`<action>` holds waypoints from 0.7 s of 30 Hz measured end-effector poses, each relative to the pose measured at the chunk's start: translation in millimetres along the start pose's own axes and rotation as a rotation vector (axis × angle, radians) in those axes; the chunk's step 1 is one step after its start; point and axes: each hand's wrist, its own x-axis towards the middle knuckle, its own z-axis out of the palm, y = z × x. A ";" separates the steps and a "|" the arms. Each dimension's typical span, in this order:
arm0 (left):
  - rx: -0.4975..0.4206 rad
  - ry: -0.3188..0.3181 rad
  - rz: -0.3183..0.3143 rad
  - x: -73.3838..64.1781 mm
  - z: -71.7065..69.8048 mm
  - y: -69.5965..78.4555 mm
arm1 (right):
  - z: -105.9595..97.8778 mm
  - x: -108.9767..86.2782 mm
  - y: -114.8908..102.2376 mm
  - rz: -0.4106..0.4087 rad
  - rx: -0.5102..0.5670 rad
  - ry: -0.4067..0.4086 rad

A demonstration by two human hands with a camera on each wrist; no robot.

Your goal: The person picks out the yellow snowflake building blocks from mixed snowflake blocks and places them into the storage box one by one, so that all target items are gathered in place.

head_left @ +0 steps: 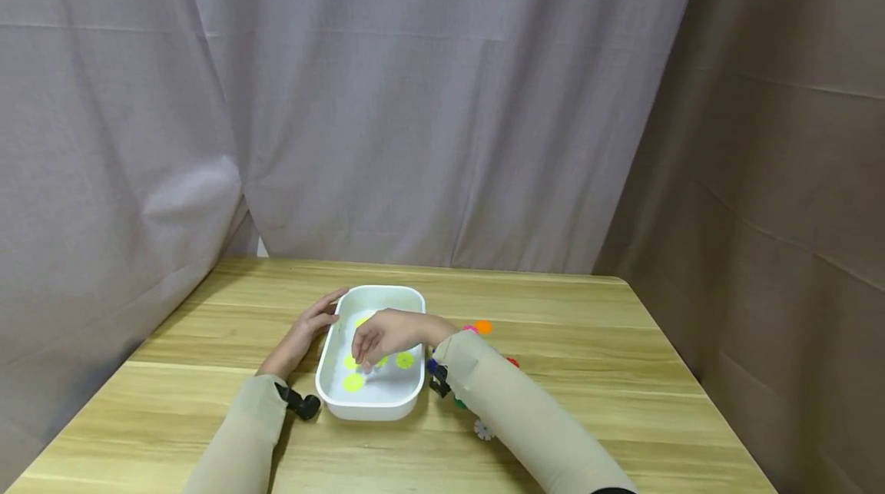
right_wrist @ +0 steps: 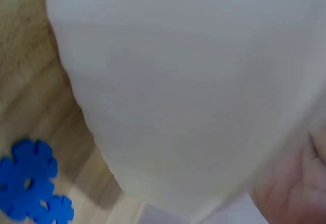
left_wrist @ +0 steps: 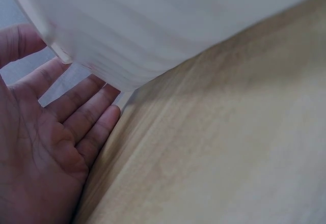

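A white rectangular plastic tub (head_left: 370, 411) stands on the wooden table, with several yellow notched disc pieces (head_left: 353, 382) lying on its floor. My left hand (head_left: 309, 333) rests against the tub's left side near the far corner. In the left wrist view, its fingers (left_wrist: 81, 104) are fairly straight beside the outer wall. Over the inside of the tub is my right hand (head_left: 392, 334), fingers bent downward among the yellow discs. Whether its fingertips pinch a disc cannot be made out. The right wrist view is mostly filled by the tub wall (right_wrist: 168, 91).
Right of the tub, partly under my right forearm, lie more pieces: an orange one (head_left: 483, 326), a red one (head_left: 512, 362), a grey one (head_left: 483, 429) and blue ones (right_wrist: 28, 178). A grey curtain (head_left: 387, 110) hangs behind the table (head_left: 553, 309).
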 end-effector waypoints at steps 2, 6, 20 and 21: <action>0.002 0.000 0.000 0.0 0.6 0.6 | -3.3 -5.6 0.1 -0.002 0.011 0.013; 0.000 0.000 -0.004 0.9 2.5 1.8 | -11.8 -22.3 1.9 -0.015 0.048 0.059; 0.032 0.041 -0.039 -1.7 3.9 -0.8 | -29.8 -93.4 24.6 -0.034 0.119 0.285; 0.032 0.044 -0.041 -2.6 4.1 -1.4 | -30.1 -98.3 26.6 -0.029 0.114 0.297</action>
